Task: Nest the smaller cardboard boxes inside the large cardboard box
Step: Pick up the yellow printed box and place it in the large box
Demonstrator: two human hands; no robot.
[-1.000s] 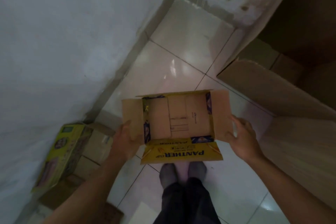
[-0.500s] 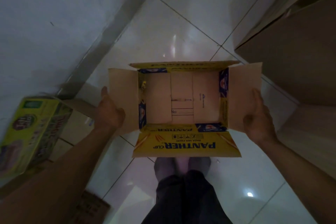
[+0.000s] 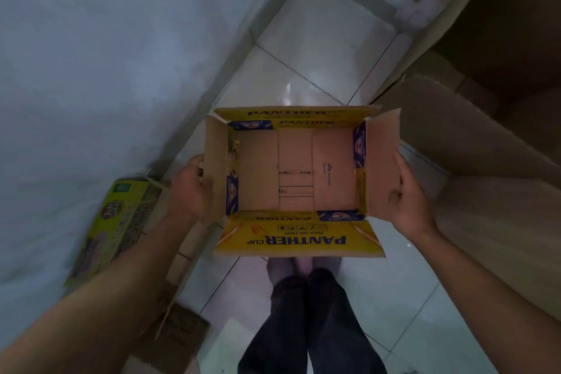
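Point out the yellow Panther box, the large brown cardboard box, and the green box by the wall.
Panther box (image 3: 296,171): head view, inside bottom.
Large cardboard box (image 3: 455,136): head view, near flap.
Green box (image 3: 113,222): head view, printed top face.

Held open-side-up at picture centre between both hands: yellow printed cardboard box (image 3: 296,171), left hand (image 3: 189,188) on its nine o'clock flap, right hand (image 3: 409,202) on its three o'clock flap. At three o'clock, just beside it, large plain brown cardboard box (image 3: 473,143). At eight o'clock, against the pale wall (image 3: 106,70), green-yellow printed carton (image 3: 112,228) on the white tiled floor (image 3: 321,39).
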